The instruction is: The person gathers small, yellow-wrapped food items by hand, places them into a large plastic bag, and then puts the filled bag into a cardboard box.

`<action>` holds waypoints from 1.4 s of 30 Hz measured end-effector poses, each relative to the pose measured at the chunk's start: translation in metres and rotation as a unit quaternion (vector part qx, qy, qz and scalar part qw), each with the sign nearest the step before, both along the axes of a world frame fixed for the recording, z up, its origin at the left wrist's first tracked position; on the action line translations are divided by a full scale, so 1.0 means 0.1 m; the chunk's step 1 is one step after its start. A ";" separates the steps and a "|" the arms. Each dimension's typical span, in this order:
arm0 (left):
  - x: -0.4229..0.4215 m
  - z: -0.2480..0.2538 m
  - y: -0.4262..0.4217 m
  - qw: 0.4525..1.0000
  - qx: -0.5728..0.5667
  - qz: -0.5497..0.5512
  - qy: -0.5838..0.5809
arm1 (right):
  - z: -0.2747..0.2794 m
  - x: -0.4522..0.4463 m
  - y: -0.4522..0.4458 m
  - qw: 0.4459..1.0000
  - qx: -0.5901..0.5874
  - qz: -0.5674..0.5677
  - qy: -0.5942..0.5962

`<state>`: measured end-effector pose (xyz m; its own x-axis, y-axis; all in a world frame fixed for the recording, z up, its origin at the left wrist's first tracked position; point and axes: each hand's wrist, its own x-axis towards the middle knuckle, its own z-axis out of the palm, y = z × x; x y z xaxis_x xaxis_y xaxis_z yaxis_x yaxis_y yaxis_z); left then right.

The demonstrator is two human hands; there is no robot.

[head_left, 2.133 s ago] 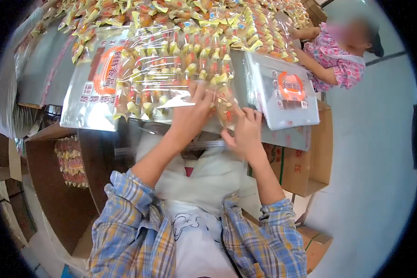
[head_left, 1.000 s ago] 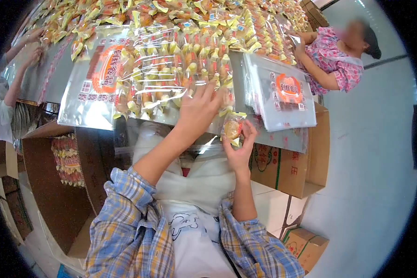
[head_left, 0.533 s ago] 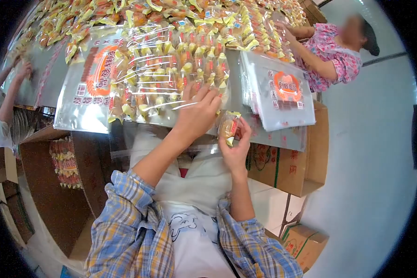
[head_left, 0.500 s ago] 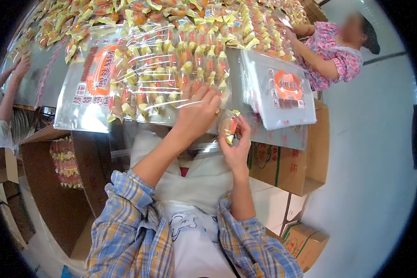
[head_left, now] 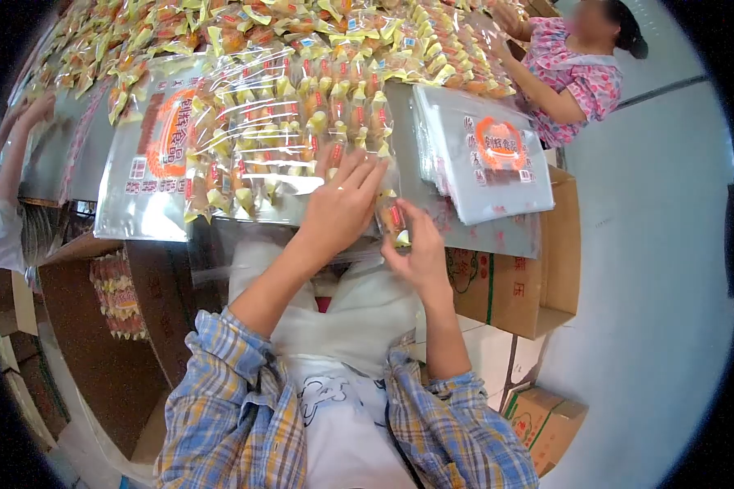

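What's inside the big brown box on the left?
Small wrapped snacks are stacked inside the box. Whatever is behind or beneath them is covered, so I can't tell.

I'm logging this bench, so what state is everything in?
Left hand, fingers spread on rowed cakes
Right hand, pinching
Pinched cake, wrapped
Rowed cakes, wrapped, under clear film
Back cakes, wrapped, heaped
Right bag stack, flat, unfilled
Left printed bag, flat
Left box, open, packs inside
Right box, open, contents hidden
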<state>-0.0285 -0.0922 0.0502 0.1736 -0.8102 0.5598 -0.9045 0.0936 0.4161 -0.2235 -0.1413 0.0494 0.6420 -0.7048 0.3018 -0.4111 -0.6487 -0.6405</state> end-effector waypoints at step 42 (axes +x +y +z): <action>-0.37 -0.03 0.88 0.706 0.044 -0.247 0.662 | 0.04 -0.21 0.80 0.995 -0.040 -0.062 -0.065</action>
<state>-0.0658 -0.0043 0.0472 0.1822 -0.9765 0.1154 0.4162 0.1829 0.8907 -0.2449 -0.0614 0.0538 0.5037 -0.7467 0.4344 -0.4077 -0.6489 -0.6425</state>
